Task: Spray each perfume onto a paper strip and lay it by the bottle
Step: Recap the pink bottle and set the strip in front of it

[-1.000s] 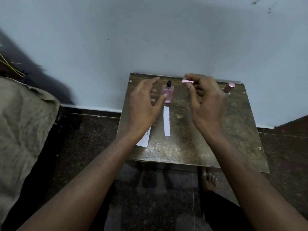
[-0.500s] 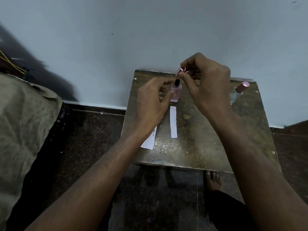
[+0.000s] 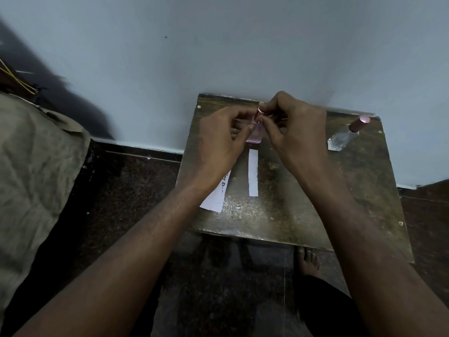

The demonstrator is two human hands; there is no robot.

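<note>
1. Two hands meet over the pink bottle (image 3: 255, 133) at the far edge of the desk (image 3: 303, 203) in the head view, the only view on offer. The bottle stands upright on the desk, close to the wall.
2. Left hand (image 3: 220, 144) curls in around the bottle's left side, thumb tip against the glass, steadying it. How firm the grip is, I cannot tell.
3. Right hand (image 3: 291, 132) pinches the pink cap (image 3: 259, 116) between thumb and forefinger, right on top of the bottle's neck. Whether the cap is fully seated is hidden by the fingertips.
4. White paper strip (image 3: 253, 172) lies flat on the desk just in front of the pink bottle, running towards the person, not touching the bottle. For this bottle the strip looks laid, so capping reads as the step in hand.
5. To do it well: keep the cap square over the neck, press straight down, and let the left hand hold the base still so the bottle does not tip or slide onto the strip.
6. Printed paper (image 3: 217, 195) peeks out from under the left wrist, beside the strip.
7. Clear bottle (image 3: 342, 139) with a pink cap stands well apart at the far right of the desk, no strip beside it, so by my reading its turn has yet to come.
</note>
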